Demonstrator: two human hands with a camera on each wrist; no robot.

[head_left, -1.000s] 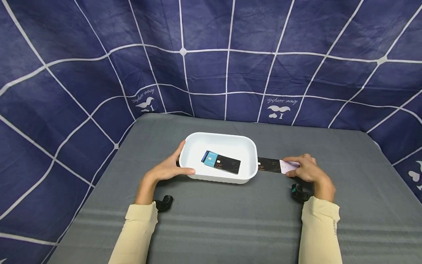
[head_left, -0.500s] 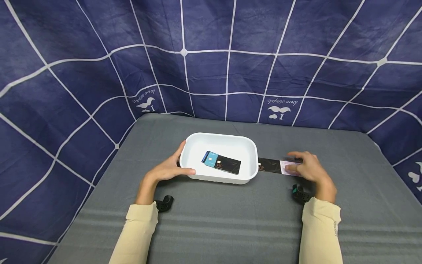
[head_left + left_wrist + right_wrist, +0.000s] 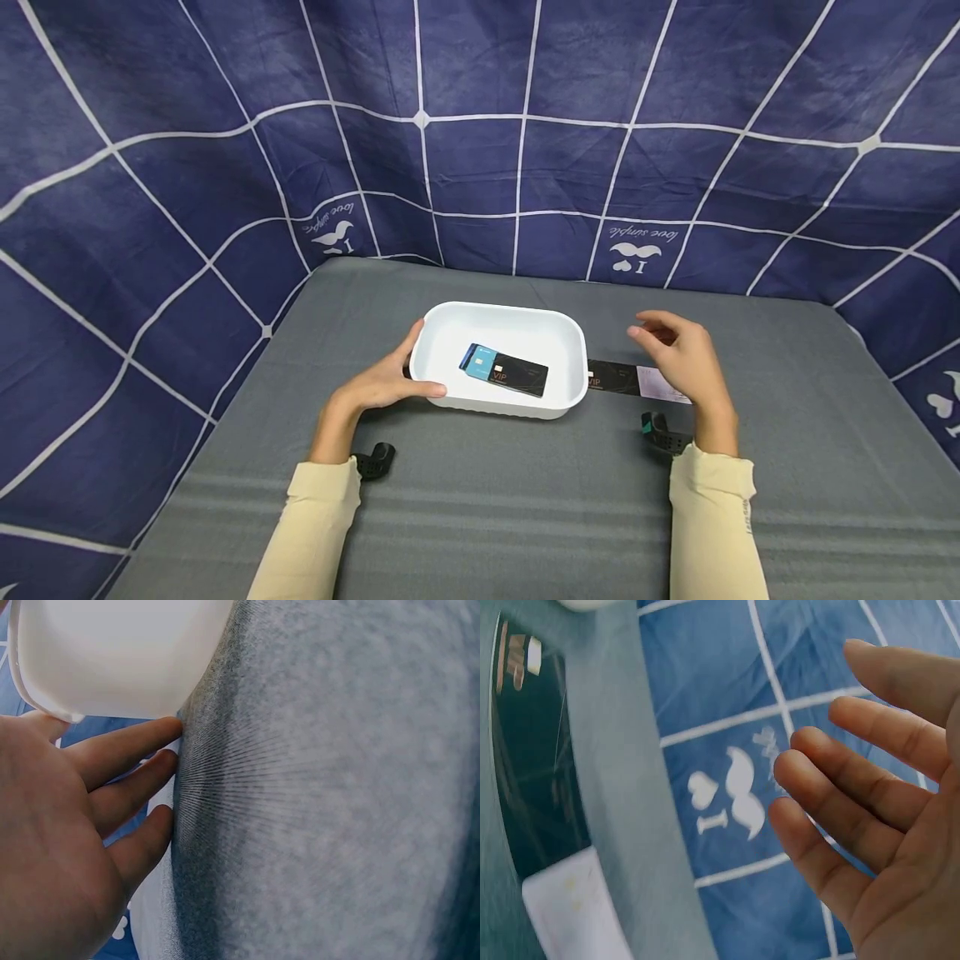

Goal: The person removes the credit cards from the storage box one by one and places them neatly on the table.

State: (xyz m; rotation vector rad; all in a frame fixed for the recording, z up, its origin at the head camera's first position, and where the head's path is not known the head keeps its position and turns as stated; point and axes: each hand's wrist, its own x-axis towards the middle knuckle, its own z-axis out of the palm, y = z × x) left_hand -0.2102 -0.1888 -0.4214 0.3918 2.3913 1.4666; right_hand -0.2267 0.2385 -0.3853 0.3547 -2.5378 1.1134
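Note:
A white plastic box (image 3: 457, 321), low and with rounded corners, stands on the grey cloth. Inside lie a black VIP card (image 3: 519, 375) and a light-blue card (image 3: 481, 362), overlapping. My left hand (image 3: 381, 385) rests against the box's left end, fingers nearly straight; the thumb lies along the front wall. In the left wrist view several fingertips (image 3: 166, 733) touch the cloth below the box. Right of the box, a black VIP card (image 3: 615, 377) and a pale pink card (image 3: 662, 385) lie end to end. Above them my right hand (image 3: 686, 354) hovers with relaxed fingers, holding nothing.
The grey cloth surface (image 3: 480, 500) spreads around the box. Behind it and at the sides hangs a dark blue curtain (image 3: 472, 167) with white lines. Black wrist devices (image 3: 375, 461) sit at both wrists.
My right hand has let go of the pale pink card, risen from it and moved slightly left. The left hand and the white box have stayed in place.

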